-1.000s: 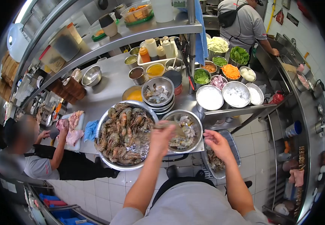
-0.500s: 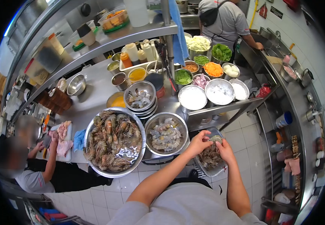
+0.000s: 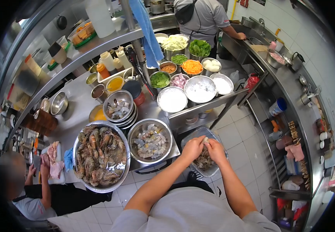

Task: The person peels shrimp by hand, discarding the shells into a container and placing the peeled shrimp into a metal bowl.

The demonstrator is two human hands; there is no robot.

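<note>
My left hand [image 3: 193, 149] and my right hand [image 3: 215, 150] meet over a clear plastic tub [image 3: 192, 133]. Their fingers are pinched together around a shrimp [image 3: 205, 140], mostly covered by them. Brown shrimp shells and heads [image 3: 203, 160] lie in the tub below. Left of my hands, a steel bowl [image 3: 169, 133] contains peeled grey shrimp [image 3: 150, 142]. Further left, a large steel basin [image 3: 126, 156] is full of whole, unpeeled shrimp [image 3: 99, 152].
Stacked steel bowls [image 3: 132, 120] stand behind the basin. Bowls of white powder [image 3: 172, 99] and cut vegetables [image 3: 192, 67] line the counter. At left, a co-worker [image 3: 40, 201] handles meat at a cutting board [image 3: 61, 176]; another person [image 3: 202, 19] stands at the back.
The view has turned so that the counter things sit further left. Both hands have closed in on the shrimp, which shows less between the fingers now.
</note>
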